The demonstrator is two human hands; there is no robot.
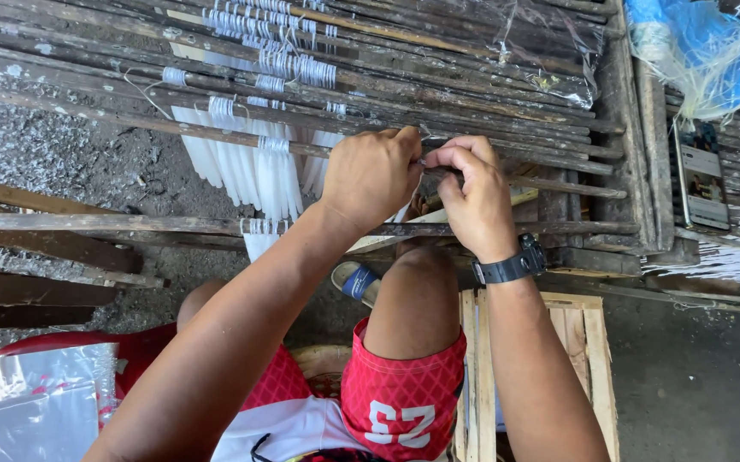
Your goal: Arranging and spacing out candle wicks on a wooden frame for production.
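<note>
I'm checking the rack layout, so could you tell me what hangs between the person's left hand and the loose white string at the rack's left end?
In the head view, white candles hang from the wooden rods between the left hand and the string.

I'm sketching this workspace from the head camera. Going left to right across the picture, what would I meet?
Clear plastic bags → hanging white candles → left hand → right hand → black wristwatch → wooden crate → phone
</note>
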